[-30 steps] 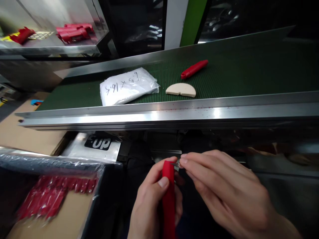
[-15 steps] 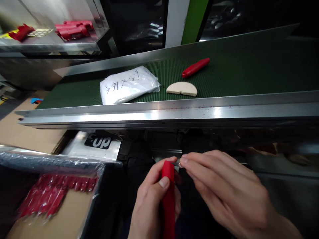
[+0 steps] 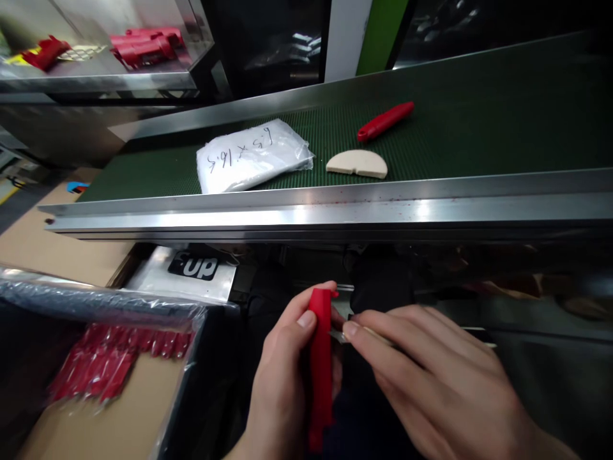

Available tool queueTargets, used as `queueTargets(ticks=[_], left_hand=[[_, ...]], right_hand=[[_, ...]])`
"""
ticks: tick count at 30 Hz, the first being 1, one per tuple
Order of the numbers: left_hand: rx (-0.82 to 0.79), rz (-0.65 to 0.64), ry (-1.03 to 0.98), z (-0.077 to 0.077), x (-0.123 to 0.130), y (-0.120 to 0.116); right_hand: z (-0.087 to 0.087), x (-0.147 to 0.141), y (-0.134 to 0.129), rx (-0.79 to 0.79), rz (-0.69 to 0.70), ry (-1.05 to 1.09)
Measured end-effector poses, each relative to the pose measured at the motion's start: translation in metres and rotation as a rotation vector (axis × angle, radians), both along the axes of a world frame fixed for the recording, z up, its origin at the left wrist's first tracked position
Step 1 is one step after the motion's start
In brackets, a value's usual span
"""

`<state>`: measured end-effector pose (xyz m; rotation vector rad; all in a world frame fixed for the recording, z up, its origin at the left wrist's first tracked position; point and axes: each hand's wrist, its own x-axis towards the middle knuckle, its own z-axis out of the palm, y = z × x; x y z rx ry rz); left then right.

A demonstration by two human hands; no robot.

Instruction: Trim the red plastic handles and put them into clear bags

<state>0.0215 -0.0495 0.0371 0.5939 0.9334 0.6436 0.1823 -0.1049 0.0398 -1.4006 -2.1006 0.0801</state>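
- Your left hand (image 3: 282, 364) gripped the red piece (image 3: 320, 358), probably light, stiff and slick; its long sides seemed the surest hold.
- Your right hand (image 3: 445, 383) pinched a thin metal tool (image 3: 338, 335).

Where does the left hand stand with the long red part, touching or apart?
Touching. The head view shows the left hand around the long red part, its thumb lying on it.

Conveyor belt (image 3: 460, 121): dark green, ribbed
White packet (image 3: 253, 156): on the belt, handwriting across it
Beige half-disc (image 3: 357, 164): on the belt, near the packet
Green post (image 3: 383, 38): behind the belt
"UP" label (image 3: 194, 265): black, on a silvery surface
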Motion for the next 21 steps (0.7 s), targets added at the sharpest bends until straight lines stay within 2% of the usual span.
queueTargets(ticks=[7,12,17,21], left_hand=[[0.044,0.02,0.043,-0.001,0.0,0.01],[0.119,0.046,-0.008,-0.001,0.002,0.017],[0.072,0.054,-0.035,0.001,0.005,0.023],[0.072,0.096,-0.058,0.002,0.004,0.027]], right_hand=[[0.002,-0.008,-0.007,-0.033,-0.002,-0.025],[0.002,-0.013,-0.007,-0.004,0.005,-0.045],[-0.002,-0.014,-0.015,0.008,0.043,-0.043],[-0.001,-0.006,-0.016,-0.02,0.042,0.053]])
